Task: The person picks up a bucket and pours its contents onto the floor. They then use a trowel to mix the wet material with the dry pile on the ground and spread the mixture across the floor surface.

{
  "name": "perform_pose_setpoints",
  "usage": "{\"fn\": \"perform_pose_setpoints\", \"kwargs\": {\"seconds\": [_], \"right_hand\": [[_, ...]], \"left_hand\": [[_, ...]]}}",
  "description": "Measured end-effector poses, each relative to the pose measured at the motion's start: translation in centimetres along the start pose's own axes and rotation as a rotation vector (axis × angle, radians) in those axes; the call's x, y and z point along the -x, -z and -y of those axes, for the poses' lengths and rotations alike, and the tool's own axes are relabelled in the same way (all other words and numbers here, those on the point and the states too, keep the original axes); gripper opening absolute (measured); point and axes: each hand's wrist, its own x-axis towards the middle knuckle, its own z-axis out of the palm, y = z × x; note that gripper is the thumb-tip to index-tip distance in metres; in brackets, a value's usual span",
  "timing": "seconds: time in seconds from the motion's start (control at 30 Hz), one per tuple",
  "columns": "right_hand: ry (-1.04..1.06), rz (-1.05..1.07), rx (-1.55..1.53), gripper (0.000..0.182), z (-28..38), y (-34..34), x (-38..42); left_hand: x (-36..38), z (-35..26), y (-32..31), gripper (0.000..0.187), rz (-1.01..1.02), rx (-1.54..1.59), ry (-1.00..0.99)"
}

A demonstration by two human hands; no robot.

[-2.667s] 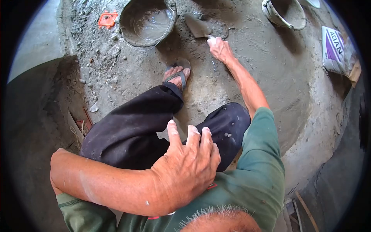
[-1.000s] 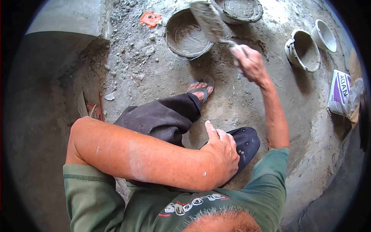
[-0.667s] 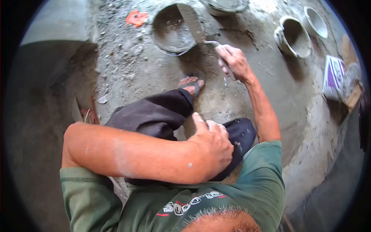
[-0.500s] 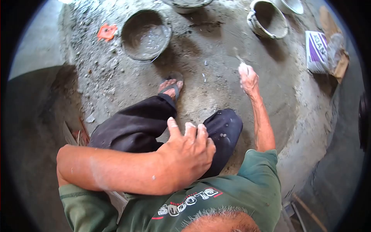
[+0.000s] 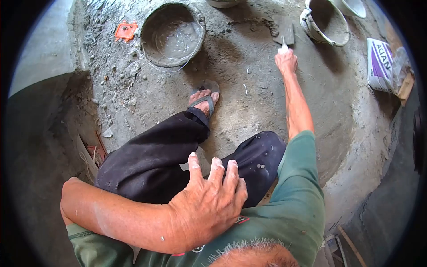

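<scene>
My right hand (image 5: pixel 286 61) is closed round the handle of a trowel (image 5: pixel 289 34), arm stretched forward. The trowel's flat blade lies against the grey wet floor, beside a ridge of mortar (image 5: pixel 253 23). My left hand (image 5: pixel 212 191) is held across my body near my knee, palm down and fingers spread, with nothing in it. White-grey residue coats its fingertips. Left of the trowel stands a bucket (image 5: pixel 147 44) with wet mortar (image 5: pixel 180 40) inside.
Another bucket (image 5: pixel 340 38) stands tilted right of the trowel, with a pale container (image 5: pixel 354 8) behind it. A white and purple bag (image 5: pixel 379 64) leans at the far right. An orange plastic piece (image 5: pixel 126 31) lies on rubble at left. My sandalled foot (image 5: pixel 203 101) is below the mortar bucket.
My right hand has pushed the trowel farther forward, and its blade now shows clearly on the floor. The left hand is slightly lower in view, still spread.
</scene>
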Motion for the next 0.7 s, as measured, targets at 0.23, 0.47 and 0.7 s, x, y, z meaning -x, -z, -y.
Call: {"fn": "perform_pose_setpoints", "kwargs": {"seconds": [0.23, 0.47, 0.7], "right_hand": [[0.53, 0.052, 0.35, 0.034, 1.0, 0.3, -3.0], [0.397, -0.074, 0.312, 0.034, 1.1, 1.6, -1.4], [0.618, 0.125, 0.413, 0.03, 3.2, 0.2, 0.8]], "left_hand": [[0.1, 0.2, 0.0, 0.04, -0.011, 0.002, 0.02], [0.0, 0.2, 0.2, 0.042, 0.007, -0.005, -0.004], [-0.2, -0.2, 0.5, 0.045, 0.034, 0.007, -0.008]]}}
